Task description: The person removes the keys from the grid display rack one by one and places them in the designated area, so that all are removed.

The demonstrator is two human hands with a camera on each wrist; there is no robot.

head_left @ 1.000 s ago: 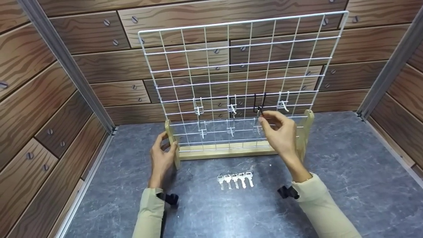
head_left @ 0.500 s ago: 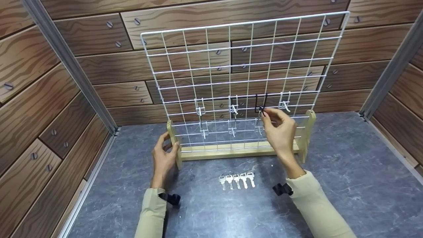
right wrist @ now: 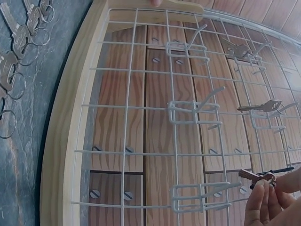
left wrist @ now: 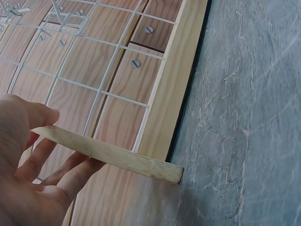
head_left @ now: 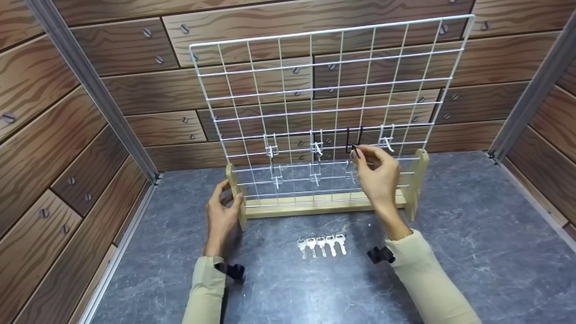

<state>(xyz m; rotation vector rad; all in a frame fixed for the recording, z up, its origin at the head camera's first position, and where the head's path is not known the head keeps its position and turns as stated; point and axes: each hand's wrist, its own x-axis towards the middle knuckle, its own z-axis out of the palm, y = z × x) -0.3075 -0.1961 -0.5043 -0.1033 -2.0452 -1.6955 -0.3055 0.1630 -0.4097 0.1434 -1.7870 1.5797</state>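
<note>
My right hand pinches a small key at a black hook on the white wire grid. In the right wrist view the fingertips cover the key's head, so whether its ring is on the hook cannot be told. My left hand grips the wooden side foot of the grid's stand, thumb on one side and fingers on the other. Two keys hang from white hooks: one key beside the black hook, another key farther along.
Several loose keys with rings lie in a row on the grey table before the stand. A white hook sits right of the black one. Lower white hooks project from the grid. Wood-patterned walls stand behind and beside.
My right hand has shifted slightly up and its forearm to the left, still pinching at the black hook. The left hand keeps its hold on the stand.
</note>
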